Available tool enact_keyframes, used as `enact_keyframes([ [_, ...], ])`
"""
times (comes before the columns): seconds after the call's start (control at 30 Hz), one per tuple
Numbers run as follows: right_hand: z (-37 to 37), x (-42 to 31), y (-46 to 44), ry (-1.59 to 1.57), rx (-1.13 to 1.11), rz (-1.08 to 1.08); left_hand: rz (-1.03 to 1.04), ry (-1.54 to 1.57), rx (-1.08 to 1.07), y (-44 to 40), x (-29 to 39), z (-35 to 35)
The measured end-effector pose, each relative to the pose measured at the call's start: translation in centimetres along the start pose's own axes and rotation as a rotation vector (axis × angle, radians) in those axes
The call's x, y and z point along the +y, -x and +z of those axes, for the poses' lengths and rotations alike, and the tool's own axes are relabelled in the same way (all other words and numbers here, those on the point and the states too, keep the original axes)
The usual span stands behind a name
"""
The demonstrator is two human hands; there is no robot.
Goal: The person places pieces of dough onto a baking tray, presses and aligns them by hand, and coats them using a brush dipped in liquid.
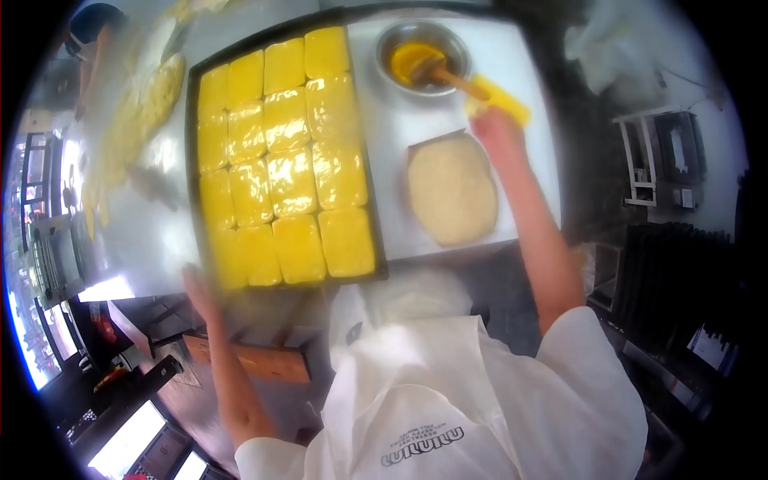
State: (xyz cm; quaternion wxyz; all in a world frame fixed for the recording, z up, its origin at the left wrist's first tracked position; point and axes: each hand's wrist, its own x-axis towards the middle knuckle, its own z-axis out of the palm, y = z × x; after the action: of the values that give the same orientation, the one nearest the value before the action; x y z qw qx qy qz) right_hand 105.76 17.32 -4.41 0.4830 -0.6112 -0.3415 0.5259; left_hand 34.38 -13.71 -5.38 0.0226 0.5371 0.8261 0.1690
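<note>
A wooden-handled brush (460, 82) is in my right hand (498, 132), its bristle end inside a metal bowl (384, 60) of yellow liquid. Something yellow lies against the handle by my fingers. Left of the bowl, a dark tray (376, 248) holds rows of glossy yellow rectangular dough pieces (290, 176). My left hand (200, 290) is near the tray's lower left corner; its fingers are blurred. Below the bowl, a pale flat dough piece (453, 192) rests with a dark edge showing at its upper side.
The bowl and pale dough stand on a white surface (520, 56). Yellow dough strips (148, 104) lie on the metal table (160, 248) at left. Part of another person (96, 32) shows at the upper left. Dark racks (672, 264) stand at right.
</note>
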Motion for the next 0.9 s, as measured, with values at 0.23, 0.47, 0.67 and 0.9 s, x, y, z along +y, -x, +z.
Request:
enact_keyframes([
  [0.23,-0.1,0.2,11.1,0.999,-0.117,-0.46,0.233,-0.17,0.072,0.1,-0.7,0.6],
  [0.47,1.5,5.0,11.9,1.225,-0.2,-0.339,0.104,-0.19,0.112,-0.2,-0.3,0.4],
  [0.67,0.6,0.4,11.3,1.165,-0.249,-0.08,0.051,-0.198,0.142,-0.8,1.5,-1.5],
  [0.9,4.4,-3.4,12.0,0.129,-0.507,-0.01,0.123,-0.063,0.241,-4.2,-1.9,-1.3],
])
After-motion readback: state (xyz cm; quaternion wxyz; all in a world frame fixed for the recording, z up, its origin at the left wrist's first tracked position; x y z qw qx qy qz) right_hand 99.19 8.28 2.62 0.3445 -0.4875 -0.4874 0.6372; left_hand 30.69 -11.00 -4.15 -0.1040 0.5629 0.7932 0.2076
